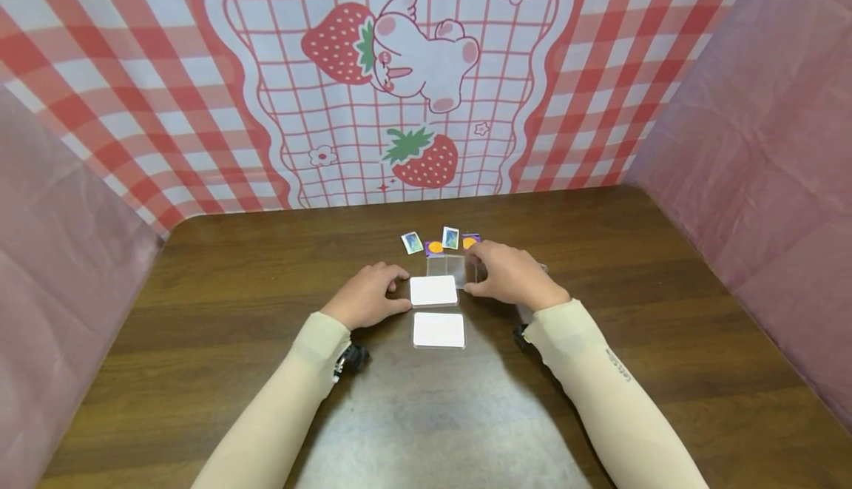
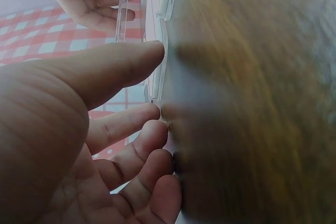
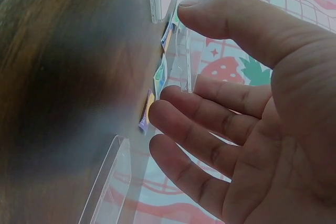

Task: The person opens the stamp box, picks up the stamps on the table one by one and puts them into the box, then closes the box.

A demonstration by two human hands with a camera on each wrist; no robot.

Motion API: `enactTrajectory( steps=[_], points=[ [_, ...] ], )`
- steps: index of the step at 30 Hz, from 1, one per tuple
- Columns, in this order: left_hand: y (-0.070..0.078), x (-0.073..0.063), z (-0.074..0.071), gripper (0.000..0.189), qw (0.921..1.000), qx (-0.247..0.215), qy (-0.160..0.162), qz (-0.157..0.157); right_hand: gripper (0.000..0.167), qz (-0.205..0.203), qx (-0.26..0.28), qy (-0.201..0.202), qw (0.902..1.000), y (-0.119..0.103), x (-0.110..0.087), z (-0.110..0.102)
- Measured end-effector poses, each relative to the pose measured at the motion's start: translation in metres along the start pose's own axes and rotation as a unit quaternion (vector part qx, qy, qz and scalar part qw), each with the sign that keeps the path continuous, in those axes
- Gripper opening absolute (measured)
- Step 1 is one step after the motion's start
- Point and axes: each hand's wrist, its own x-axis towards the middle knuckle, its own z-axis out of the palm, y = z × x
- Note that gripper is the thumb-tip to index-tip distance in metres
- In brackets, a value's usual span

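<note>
My right hand [image 1: 512,273] pinches a clear plastic cover [image 1: 447,270] by its right end, thumb on the near edge and fingers on the far one. Tilted in the right wrist view, the cover [image 3: 185,59] is raised above the table. My left hand [image 1: 368,297] rests on the table, thumb and index fingertips at the left edge of a flat white-topped clear case [image 1: 434,291]. In the left wrist view its thumb [image 2: 131,64] lies against that case's side. Nearer to me lies a second white-topped case [image 1: 438,330].
Beyond the cover lie small blue-and-white pieces [image 1: 412,243] and purple-and-orange pieces [image 1: 435,247] in a loose row. Another clear plastic piece [image 3: 107,182] lies by my right hand, mostly hidden from the head view. A strawberry-print cloth [image 1: 426,82] hangs behind the wooden table [image 1: 233,289].
</note>
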Motion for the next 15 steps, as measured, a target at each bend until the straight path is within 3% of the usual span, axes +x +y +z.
enactTrajectory(
  steps=[15],
  points=[
    [0.0012,0.0,0.0006,0.052,1.0,0.001,-0.001,-0.005,0.047,0.004,0.001,0.0,1.0,0.0016,0.0003,-0.0019]
  ],
)
